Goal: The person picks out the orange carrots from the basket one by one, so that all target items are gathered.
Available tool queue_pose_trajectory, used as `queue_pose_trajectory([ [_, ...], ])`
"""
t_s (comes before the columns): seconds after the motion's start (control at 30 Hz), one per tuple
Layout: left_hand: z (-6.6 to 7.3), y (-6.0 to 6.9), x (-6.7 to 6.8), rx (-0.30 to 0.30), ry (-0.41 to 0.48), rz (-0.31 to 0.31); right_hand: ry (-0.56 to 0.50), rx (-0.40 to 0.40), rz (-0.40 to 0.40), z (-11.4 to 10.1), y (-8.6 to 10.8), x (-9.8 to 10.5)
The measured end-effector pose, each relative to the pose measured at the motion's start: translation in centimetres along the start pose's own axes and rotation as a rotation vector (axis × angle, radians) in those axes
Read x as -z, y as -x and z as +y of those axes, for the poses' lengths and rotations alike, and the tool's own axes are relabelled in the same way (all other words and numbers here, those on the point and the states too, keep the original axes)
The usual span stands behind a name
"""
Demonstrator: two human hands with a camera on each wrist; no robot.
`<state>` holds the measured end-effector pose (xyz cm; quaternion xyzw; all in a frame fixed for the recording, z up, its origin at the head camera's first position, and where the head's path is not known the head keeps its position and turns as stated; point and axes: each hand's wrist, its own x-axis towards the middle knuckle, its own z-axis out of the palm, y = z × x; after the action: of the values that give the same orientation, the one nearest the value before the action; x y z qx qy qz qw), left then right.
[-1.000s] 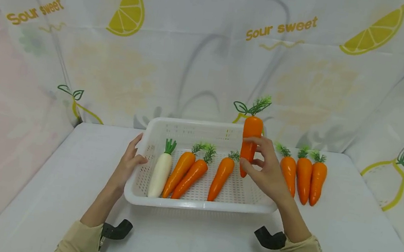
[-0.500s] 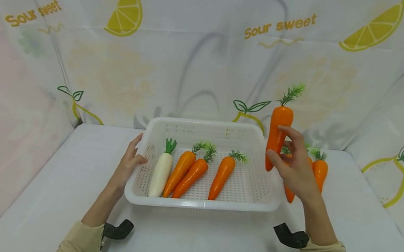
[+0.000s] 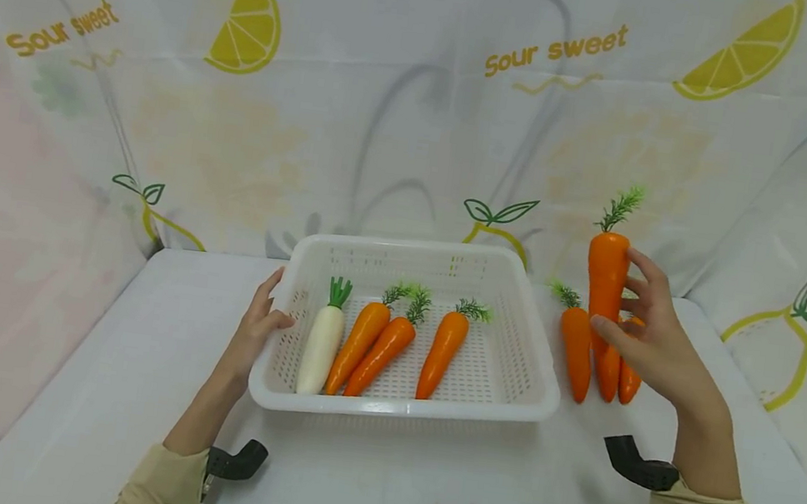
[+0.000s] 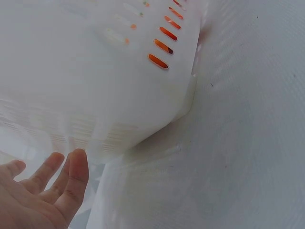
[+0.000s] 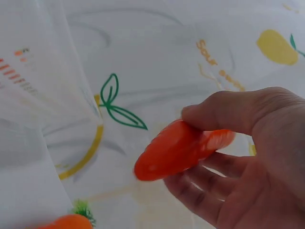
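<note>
Where your right hand (image 3: pixel 659 351) hovers: fingers pinch an upright carrot (image 3: pixel 606 277);
Left hand (image 3: pixel 254 328): fingers spread at the basket (image 3: pixel 399 409).

To the right of the white, rectangular basket (image 3: pixel 399 409), a glossy orange carrot (image 3: pixel 606 273) is held upright by the right hand (image 3: pixel 656 346), its tapered tip pointed down, its feathery green top uppermost. The basket's walls are pierced with slots; its left side is touched by the left hand (image 3: pixel 254 333).
</note>
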<state>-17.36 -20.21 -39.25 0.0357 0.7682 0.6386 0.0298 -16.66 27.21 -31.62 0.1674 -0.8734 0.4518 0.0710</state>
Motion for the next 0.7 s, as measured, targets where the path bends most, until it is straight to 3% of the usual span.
queue_pose_trajectory([
  [0.43,0.2,0.0,0.2,-0.009,0.003,-0.004,0.099,-0.403,-0.172,6.2,2.3,4.3],
  [0.6,0.1,0.1,0.3,0.002,0.006,-0.005,0.124,-0.485,-0.193,8.2,2.8,4.6],
  [0.7,0.1,0.2,0.3,0.008,0.01,-0.007,0.131,-0.491,-0.181,9.4,3.0,4.5],
])
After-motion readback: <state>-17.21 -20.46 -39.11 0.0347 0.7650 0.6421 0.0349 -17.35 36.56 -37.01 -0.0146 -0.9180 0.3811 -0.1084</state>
